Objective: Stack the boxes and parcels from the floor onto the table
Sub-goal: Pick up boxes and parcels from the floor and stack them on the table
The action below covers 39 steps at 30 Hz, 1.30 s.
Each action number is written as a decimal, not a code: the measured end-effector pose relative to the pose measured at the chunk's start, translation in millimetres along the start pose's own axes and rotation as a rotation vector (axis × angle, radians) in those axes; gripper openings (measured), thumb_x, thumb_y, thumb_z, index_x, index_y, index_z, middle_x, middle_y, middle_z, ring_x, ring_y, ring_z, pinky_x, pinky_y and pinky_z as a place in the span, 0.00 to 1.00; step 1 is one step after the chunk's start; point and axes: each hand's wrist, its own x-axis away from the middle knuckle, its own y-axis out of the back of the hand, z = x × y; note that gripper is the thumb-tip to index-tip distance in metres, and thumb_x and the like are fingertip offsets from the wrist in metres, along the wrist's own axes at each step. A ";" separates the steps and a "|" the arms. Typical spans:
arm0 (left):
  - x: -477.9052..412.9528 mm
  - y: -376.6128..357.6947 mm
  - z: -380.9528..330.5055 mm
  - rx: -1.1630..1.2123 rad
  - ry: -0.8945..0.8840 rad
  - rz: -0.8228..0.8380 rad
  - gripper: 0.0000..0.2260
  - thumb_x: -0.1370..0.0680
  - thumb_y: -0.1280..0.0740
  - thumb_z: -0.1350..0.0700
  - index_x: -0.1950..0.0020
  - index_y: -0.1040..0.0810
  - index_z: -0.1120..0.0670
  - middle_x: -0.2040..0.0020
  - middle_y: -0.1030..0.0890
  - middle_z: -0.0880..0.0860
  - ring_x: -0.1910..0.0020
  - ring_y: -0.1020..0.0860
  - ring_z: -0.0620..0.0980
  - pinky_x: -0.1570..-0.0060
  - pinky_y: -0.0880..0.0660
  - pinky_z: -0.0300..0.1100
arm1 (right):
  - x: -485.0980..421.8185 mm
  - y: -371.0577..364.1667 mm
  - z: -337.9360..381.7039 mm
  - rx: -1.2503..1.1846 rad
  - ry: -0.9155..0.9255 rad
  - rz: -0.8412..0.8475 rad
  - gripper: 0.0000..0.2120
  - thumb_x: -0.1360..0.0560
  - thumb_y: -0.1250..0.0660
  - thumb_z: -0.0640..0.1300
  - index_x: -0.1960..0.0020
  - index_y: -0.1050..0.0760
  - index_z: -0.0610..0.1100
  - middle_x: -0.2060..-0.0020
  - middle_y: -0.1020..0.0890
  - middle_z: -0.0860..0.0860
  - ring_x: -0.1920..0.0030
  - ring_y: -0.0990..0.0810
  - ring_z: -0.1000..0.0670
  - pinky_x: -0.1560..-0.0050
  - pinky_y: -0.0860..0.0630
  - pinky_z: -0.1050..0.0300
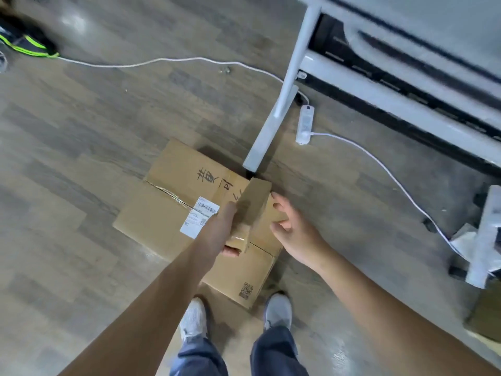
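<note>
Wood-pattern floor (pixel 81 158) fills most of the view. The white-framed surface (pixel 447 17) is top right and blurred; its leg (pixel 296 55) runs down to a flat foot (pixel 267 139) that ends just beside the big box.

Large cardboard box (pixel 168 202) lies flat on the floor between that foot and the person's grey shoes (pixel 193 318). It has black handwriting on top, a white shipping label (pixel 200 217) and a QR print near the close corner.

Small cardboard box (pixel 253 207) is over the big box's right half, tilted, long axis pointing away from the person. Can't tell if it's clear of the big box or resting on it.

Left hand (pixel 219 232) grips the small box at its near-left end, thumb wrapped under. Right hand (pixel 294 230) is just beside the box's right side, fingers spread and loosely bent, holding nothing; contact unclear.

White power strip (pixel 306 124) sits right of the foot, with a white cable (pixel 162 61) running across the floor. Black bag with green stripes (pixel 24 42) is top left.
</note>
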 end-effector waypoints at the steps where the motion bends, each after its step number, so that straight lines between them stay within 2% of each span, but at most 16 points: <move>1: 25.2 4.8 -14.6 0.030 -0.005 0.028 0.20 0.30 0.44 0.42 0.54 0.19 0.54 0.60 0.17 0.56 0.66 0.18 0.52 0.67 0.20 0.45 | 11.4 9.5 23.0 -0.012 0.027 -0.009 0.29 0.21 0.37 0.47 0.25 0.45 0.63 0.34 0.33 0.61 0.53 0.25 0.71 0.60 0.31 0.77; 4: 97.6 19.6 -56.1 0.101 -0.090 0.114 0.23 0.24 0.47 0.43 0.49 0.19 0.57 0.58 0.18 0.61 0.68 0.19 0.53 0.69 0.22 0.46 | 51.2 37.2 95.7 -0.054 0.090 -0.019 0.31 0.20 0.36 0.49 0.24 0.48 0.62 0.37 0.34 0.64 0.56 0.23 0.71 0.59 0.29 0.74; 6: 142.1 30.5 -81.3 0.158 -0.127 0.185 0.25 0.22 0.51 0.44 0.43 0.21 0.58 0.56 0.20 0.62 0.65 0.22 0.54 0.70 0.24 0.45 | 80.2 55.3 140.9 -0.122 0.141 -0.031 0.31 0.20 0.36 0.48 0.23 0.48 0.57 0.42 0.32 0.67 0.56 0.23 0.74 0.61 0.28 0.76; 9: 196.5 47.4 -108.7 0.244 -0.223 0.309 0.28 0.23 0.53 0.44 0.39 0.23 0.58 0.46 0.22 0.69 0.59 0.22 0.60 0.72 0.26 0.43 | 121.5 82.2 197.8 -0.167 0.196 -0.048 0.28 0.21 0.35 0.49 0.25 0.42 0.55 0.47 0.27 0.69 0.55 0.22 0.72 0.61 0.28 0.77; 12: 245.0 59.9 -130.8 0.310 -0.292 0.531 0.29 0.25 0.53 0.45 0.38 0.23 0.59 0.48 0.21 0.69 0.61 0.21 0.62 0.75 0.32 0.39 | 162.1 104.6 240.3 -0.250 0.196 -0.019 0.16 0.22 0.34 0.52 0.38 0.34 0.64 0.50 0.21 0.66 0.52 0.20 0.67 0.57 0.24 0.69; 15: 287.7 61.7 -151.7 0.276 -0.319 0.655 0.28 0.24 0.53 0.44 0.37 0.22 0.56 0.48 0.21 0.67 0.60 0.20 0.61 0.77 0.29 0.40 | 197.1 123.7 271.7 -0.295 0.223 -0.059 0.09 0.22 0.34 0.51 0.44 0.30 0.59 0.45 0.19 0.54 0.50 0.18 0.61 0.58 0.21 0.63; 18: 321.2 55.7 -170.5 0.213 -0.331 0.630 0.26 0.22 0.52 0.44 0.38 0.22 0.56 0.46 0.20 0.66 0.55 0.19 0.63 0.73 0.22 0.43 | 227.6 147.2 295.2 -0.320 0.244 -0.140 0.11 0.21 0.34 0.47 0.40 0.29 0.52 0.48 0.19 0.51 0.52 0.17 0.58 0.59 0.20 0.59; 21: 345.8 47.1 -192.6 0.089 -0.465 0.429 0.22 0.20 0.46 0.45 0.42 0.21 0.59 0.51 0.19 0.62 0.61 0.18 0.56 0.70 0.21 0.43 | 257.2 175.4 318.3 -0.294 0.290 -0.259 0.14 0.22 0.33 0.47 0.37 0.29 0.50 0.46 0.19 0.49 0.48 0.18 0.51 0.51 0.18 0.48; 23: 361.4 42.5 -207.8 0.081 -0.559 0.347 0.22 0.20 0.44 0.43 0.44 0.21 0.59 0.52 0.17 0.60 0.60 0.17 0.56 0.69 0.22 0.44 | 277.5 192.7 333.9 -0.270 0.322 -0.348 0.13 0.21 0.34 0.48 0.37 0.30 0.52 0.44 0.20 0.49 0.46 0.19 0.50 0.50 0.18 0.47; 28: 401.4 36.6 -232.8 -0.082 -0.725 0.526 0.24 0.26 0.39 0.38 0.44 0.18 0.56 0.48 0.16 0.59 0.49 0.17 0.56 0.58 0.22 0.45 | 329.8 217.0 359.1 -0.212 0.356 -0.580 0.15 0.21 0.35 0.47 0.35 0.31 0.51 0.46 0.20 0.49 0.48 0.19 0.50 0.54 0.18 0.52; 32: 429.4 33.2 -236.6 -0.239 -0.836 0.602 0.26 0.30 0.35 0.32 0.48 0.16 0.52 0.49 0.15 0.54 0.49 0.17 0.51 0.55 0.23 0.43 | 367.6 220.7 367.4 -0.204 0.345 -0.730 0.16 0.21 0.35 0.48 0.34 0.30 0.50 0.44 0.20 0.49 0.48 0.19 0.50 0.52 0.18 0.54; 36: 451.1 21.6 -232.4 -0.357 -0.892 0.673 0.20 0.30 0.32 0.37 0.48 0.16 0.50 0.51 0.15 0.52 0.51 0.17 0.50 0.55 0.21 0.44 | 400.7 218.8 367.8 -0.162 0.327 -0.897 0.20 0.24 0.31 0.52 0.34 0.30 0.49 0.44 0.20 0.53 0.49 0.18 0.51 0.48 0.21 0.53; 39: 464.9 4.7 -226.5 -0.410 -0.918 0.707 0.15 0.26 0.30 0.44 0.46 0.18 0.52 0.53 0.15 0.51 0.52 0.17 0.49 0.58 0.21 0.40 | 427.8 215.2 361.1 -0.102 0.312 -0.986 0.16 0.24 0.32 0.55 0.38 0.30 0.56 0.47 0.22 0.62 0.54 0.19 0.58 0.54 0.24 0.59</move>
